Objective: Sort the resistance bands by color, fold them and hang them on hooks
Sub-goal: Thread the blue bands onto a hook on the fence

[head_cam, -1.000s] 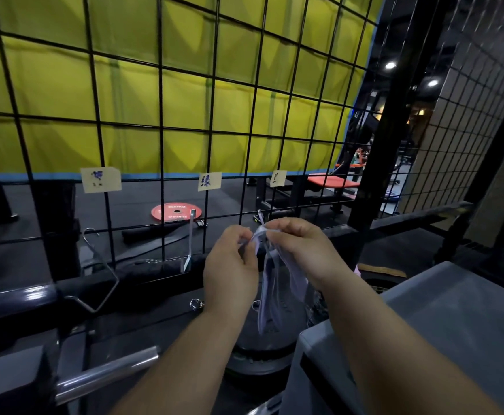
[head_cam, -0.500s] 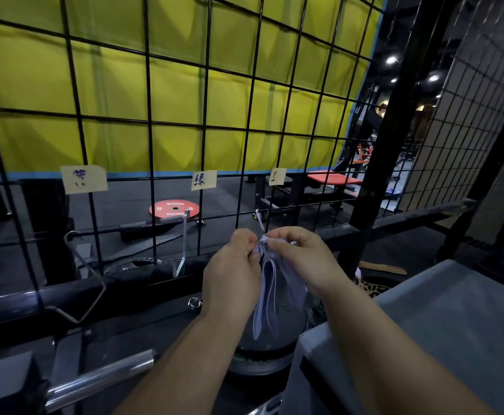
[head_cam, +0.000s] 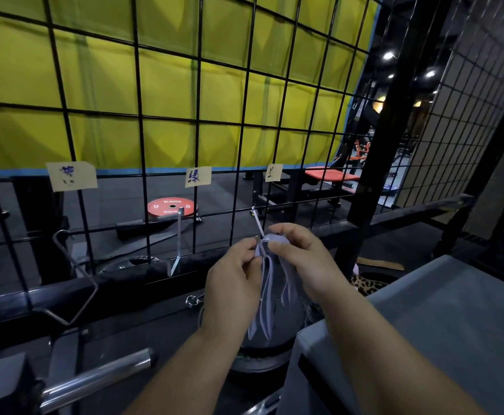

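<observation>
big yellow padded wall (head_cam: 155,100) fills everything above and beyond the fingers, with a black wire grid (head_cam: 139,121) standing in front of it, just past the fingertips. right of the fingers and lower down there's a grey flat surface (head_cam: 454,324), and the right forearm crosses its corner. straight under the fingers sits a dark weight plate (head_cam: 262,354). through the grid, up and left of the fingers, a red plate (head_cam: 171,206) lies flat on the floor. the hands meet in the middle: the left hand (head_cam: 232,283) has thumb and forefinger pinching the top of a pale lilac resistance band (head_cam: 267,298), and the right hand (head_cam: 301,259) has its fingers curled over the bunched top of the same band. so the band sits between both sets of fingers, and its folded loops hang straight down between the wrists, in front of the dark plate. a thin metal hook (head_cam: 256,223) slants down from the grid right to the fingers, its tip by the left fingertips at the band's top. can't tell if the band is actually over it. another hook (head_cam: 178,235) hangs left of the fingers, and a bigger wire hook (head_cam: 77,277) further left. three paper labels (head_cam: 198,176) are stuck on the grid above the fingers, with writing i can't make out.
</observation>
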